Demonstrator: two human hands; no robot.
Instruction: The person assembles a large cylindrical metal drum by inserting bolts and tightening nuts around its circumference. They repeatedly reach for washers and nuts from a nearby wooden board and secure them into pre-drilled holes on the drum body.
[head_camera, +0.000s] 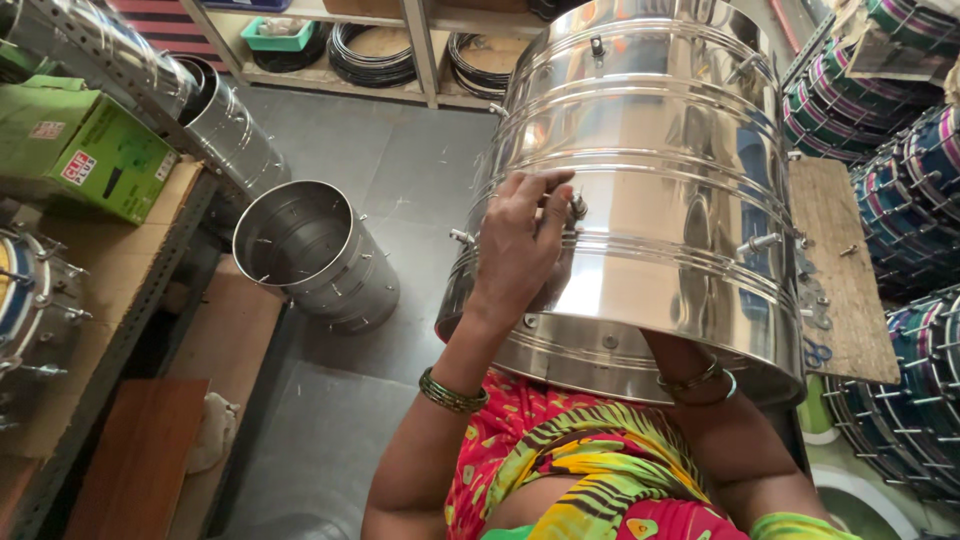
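Head view: steel drum shell (650, 200) axis pointing away.

Around you: grey tiled floor (330, 420), wooden shelving (420, 50) at back holding black coiled hoops (370, 55), cardboard-lined bench (110, 270) at your left, green box (85, 150) on it.

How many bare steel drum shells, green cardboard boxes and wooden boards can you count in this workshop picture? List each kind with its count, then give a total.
Bare steel drum shells: 3, the large shell under the left hand, one on the floor, one behind it
Green cardboard boxes: 1
Wooden boards: 1
Total: 5
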